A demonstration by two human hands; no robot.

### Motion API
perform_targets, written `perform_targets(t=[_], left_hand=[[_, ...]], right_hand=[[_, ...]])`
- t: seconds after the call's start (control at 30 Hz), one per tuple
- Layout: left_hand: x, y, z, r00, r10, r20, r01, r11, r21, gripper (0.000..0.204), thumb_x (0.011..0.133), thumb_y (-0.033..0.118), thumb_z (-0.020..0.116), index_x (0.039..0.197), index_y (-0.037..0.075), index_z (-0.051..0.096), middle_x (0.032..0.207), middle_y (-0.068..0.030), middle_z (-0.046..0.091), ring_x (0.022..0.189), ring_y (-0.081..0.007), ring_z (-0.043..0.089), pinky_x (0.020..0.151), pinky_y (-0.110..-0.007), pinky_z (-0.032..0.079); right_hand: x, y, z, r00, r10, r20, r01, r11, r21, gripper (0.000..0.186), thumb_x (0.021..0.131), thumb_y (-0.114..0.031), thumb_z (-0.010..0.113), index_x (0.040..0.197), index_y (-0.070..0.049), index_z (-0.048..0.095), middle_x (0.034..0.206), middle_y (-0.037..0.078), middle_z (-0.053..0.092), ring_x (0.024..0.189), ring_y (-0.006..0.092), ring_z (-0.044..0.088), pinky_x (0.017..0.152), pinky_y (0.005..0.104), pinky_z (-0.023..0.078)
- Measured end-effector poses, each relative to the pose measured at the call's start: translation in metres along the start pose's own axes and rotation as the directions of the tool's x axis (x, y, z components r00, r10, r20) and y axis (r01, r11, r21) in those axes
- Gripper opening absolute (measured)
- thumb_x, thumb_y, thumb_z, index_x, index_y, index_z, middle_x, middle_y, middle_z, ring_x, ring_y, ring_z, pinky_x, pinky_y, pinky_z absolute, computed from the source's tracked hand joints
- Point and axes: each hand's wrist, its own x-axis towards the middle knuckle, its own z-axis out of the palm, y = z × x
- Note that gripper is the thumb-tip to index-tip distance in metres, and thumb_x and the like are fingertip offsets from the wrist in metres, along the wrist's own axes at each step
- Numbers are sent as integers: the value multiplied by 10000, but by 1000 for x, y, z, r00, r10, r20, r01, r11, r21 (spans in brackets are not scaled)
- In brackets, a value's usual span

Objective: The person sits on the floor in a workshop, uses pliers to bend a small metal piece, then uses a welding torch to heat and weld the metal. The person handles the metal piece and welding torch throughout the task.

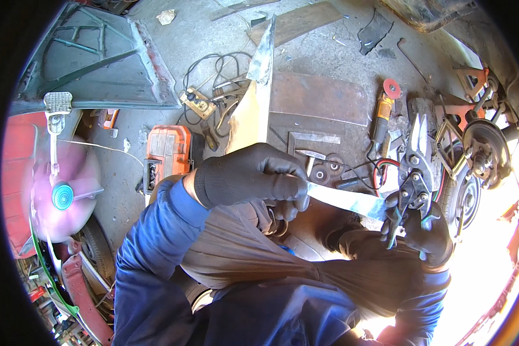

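Observation:
My left hand (251,176), in a black glove, is closed on a thin sheet metal strip (346,199), pinching its left end between thumb and fingers. The strip's right end reaches the fingertips of my right hand (429,233). That gloved hand holds tin snips (416,164) by the handles, their blades pointing up and away from me, parted slightly. Beyond my left hand rises a long tapering sheet metal piece (262,86), bright along one side. My hand hides its lower end, so I cannot tell whether it joins the strip.
An angle grinder (382,112), a hammer (311,154) and a steel square (314,138) lie ahead. An orange toolbox (168,150) stands left, near a spinning pink fan (63,184). A grey panel (98,57) is at far left; a brake disc (485,153) is at right.

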Motion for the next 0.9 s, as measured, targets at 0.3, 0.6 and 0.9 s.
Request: perform_targets(t=[0.3, 0.6, 0.9], left_hand=[[9, -6, -14, 963, -188, -194, 267, 769, 580, 356, 1067, 378, 724, 1130, 43, 828, 830, -90, 795, 756, -182, 742, 738, -361, 580], [11, -11, -3, 942, 125, -310, 193, 555, 809, 384, 1007, 275, 775, 1313, 44, 766, 1060, -169, 803, 917, -258, 770, 859, -401, 584], [30, -3, 0, 710, 122, -694, 157, 933, 324, 509, 1081, 259, 710, 1510, 11, 590, 1374, -133, 718, 1213, -174, 704, 1014, -342, 583]], right_hand=[[6, 2, 10, 988, 38, -151, -101, 896, -432, 646, 817, 72, 712, 1452, -26, 651, 1169, 56, 751, 1086, 173, 696, 957, 331, 550], [18, 12, 13, 990, 5, -141, -60, 919, -389, 518, 803, -17, 705, 1320, -8, 679, 1043, 77, 729, 957, 187, 695, 859, 341, 558], [22, 15, 12, 959, -224, -173, 240, 968, 74, 588, 871, -82, 665, 1441, 40, 586, 1199, 154, 720, 1048, 266, 731, 939, 420, 605]])
